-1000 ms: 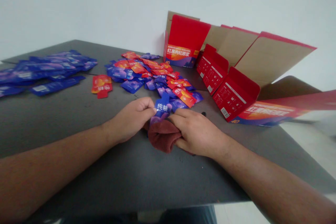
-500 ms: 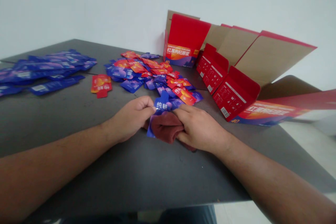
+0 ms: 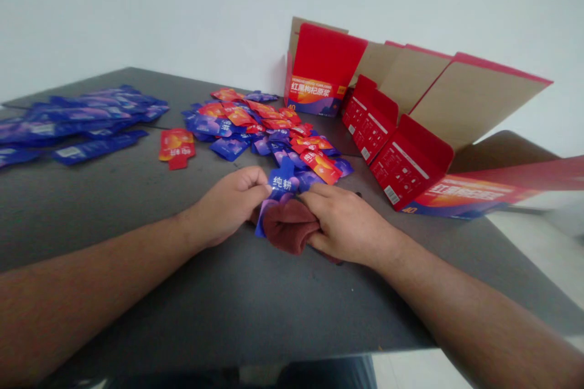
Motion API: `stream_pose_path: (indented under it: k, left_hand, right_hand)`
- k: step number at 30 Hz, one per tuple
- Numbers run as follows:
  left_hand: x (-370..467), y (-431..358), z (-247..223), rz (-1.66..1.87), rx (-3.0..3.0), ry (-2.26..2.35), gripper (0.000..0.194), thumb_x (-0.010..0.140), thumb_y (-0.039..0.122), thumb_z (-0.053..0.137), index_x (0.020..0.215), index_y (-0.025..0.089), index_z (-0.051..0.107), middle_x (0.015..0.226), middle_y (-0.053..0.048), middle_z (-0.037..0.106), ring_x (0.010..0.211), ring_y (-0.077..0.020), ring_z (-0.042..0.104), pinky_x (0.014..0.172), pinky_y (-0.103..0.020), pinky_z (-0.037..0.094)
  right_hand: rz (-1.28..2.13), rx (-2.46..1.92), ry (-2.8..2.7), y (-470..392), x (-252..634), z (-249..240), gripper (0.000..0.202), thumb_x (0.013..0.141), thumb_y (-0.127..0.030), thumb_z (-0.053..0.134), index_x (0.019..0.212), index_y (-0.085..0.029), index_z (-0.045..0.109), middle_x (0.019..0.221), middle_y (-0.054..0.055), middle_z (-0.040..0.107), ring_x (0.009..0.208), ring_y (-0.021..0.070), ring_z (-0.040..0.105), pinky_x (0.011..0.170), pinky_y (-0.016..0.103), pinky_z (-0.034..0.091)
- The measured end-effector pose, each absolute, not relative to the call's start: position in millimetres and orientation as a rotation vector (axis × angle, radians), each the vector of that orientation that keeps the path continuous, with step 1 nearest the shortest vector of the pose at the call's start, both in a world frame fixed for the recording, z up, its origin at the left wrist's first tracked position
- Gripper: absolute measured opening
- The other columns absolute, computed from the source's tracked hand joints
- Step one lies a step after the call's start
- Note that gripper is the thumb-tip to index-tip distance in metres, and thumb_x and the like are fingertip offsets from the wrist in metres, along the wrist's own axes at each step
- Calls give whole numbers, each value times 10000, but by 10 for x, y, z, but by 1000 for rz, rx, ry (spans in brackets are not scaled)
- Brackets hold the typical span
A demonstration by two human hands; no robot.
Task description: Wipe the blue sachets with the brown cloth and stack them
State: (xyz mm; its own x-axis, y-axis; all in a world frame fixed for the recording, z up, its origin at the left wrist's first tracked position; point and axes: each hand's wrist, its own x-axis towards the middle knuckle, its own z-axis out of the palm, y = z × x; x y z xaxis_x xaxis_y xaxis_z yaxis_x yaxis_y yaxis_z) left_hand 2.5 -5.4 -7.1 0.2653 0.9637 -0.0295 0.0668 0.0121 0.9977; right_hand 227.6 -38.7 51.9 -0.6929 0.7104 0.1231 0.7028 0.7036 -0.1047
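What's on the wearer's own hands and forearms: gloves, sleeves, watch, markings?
Both hands, left and right, are bare: no gloves. No sleeves cover the visible forearms. No watch, cable or printed marking shows on either; fingers partly hidden, so rings can't be ruled out.

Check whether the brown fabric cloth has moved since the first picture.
Yes, slightly: the cloth sits farther from the near edge of the grey tabletop.

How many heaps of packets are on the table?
2: a blue heap at the left and a red-and-blue heap in the middle. A lone red packet lies between them; the left hand pinches a blue packet.
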Motion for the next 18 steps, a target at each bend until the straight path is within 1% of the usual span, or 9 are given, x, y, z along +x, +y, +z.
stream_pose_path:
  k: [3, 8, 14, 18]
  left_hand:
    - [22, -51, -70, 970, 1367, 1062, 183, 855, 328, 610, 794, 221, 475, 638, 29, 541, 555, -133, 535, 505, -240, 441]
    - [20, -68, -52, 951, 1327, 1043, 186, 865, 346, 608, 813, 225, 476, 668, 24, 565, 557, -143, 565, 524, -266, 481]
    - [20, -77, -40, 965, 1345, 1036, 191, 867, 329, 616, 800, 220, 474, 644, 35, 532, 557, -131, 542, 515, -248, 458]
    - [17, -70, -54, 974, 1328, 1030, 183, 872, 317, 607, 806, 221, 466, 648, 37, 532, 542, -128, 534, 511, -252, 459]
  right_hand:
    - [94, -1055, -2809, -395, 2272, 520, 183, 841, -258, 638, 1011, -199, 611, 968, 47, 640, 897, 205, 587, 768, 320, 459]
    - [62, -1253, -2680, -354, 2309, 512, 249, 816, -229, 633, 1058, -181, 600, 1063, 81, 644, 948, 219, 600, 814, 339, 478]
    - [128, -1054, -2818, -371, 2295, 522, 172, 845, -253, 643, 1004, -197, 607, 977, 48, 637, 901, 200, 585, 776, 318, 459]
    - [93, -1207, -2721, -354, 2307, 519, 226, 826, -242, 635, 1041, -183, 600, 1024, 67, 640, 911, 210, 600, 783, 328, 468]
